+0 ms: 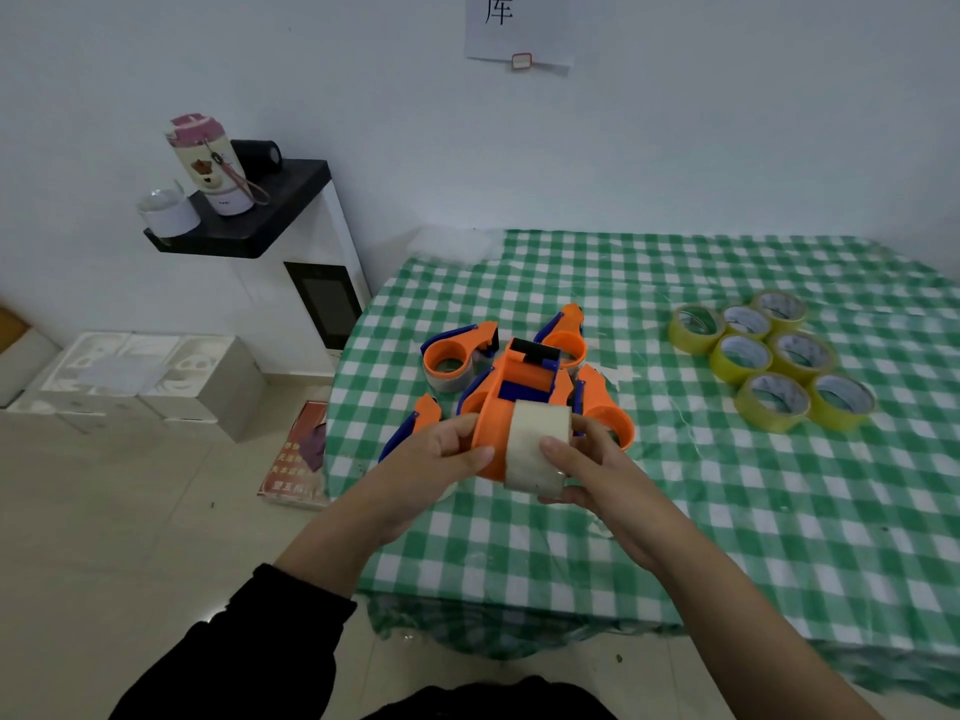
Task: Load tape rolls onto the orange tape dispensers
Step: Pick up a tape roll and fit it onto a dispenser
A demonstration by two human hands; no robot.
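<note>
I hold an orange and blue tape dispenser (pixel 519 379) above the near left part of the table. My left hand (pixel 447 449) grips its orange round hub from the left. My right hand (pixel 576 459) grips a pale tape roll (pixel 537 444) that sits against the hub's right side, thumb on the roll's face and fingers under it. Several other orange dispensers (pixel 457 350) lie on the cloth behind and beside the held one; one of them has a clear roll in it. Several yellow tape rolls (pixel 769 356) lie flat in a cluster at the right.
The table wears a green and white checked cloth (pixel 727 511); its left edge curves near my left wrist. A white cabinet with a black shelf (pixel 244 220), a bottle and cups stands at the left wall. White boxes (pixel 140 376) and a red sheet (pixel 296 459) lie on the floor.
</note>
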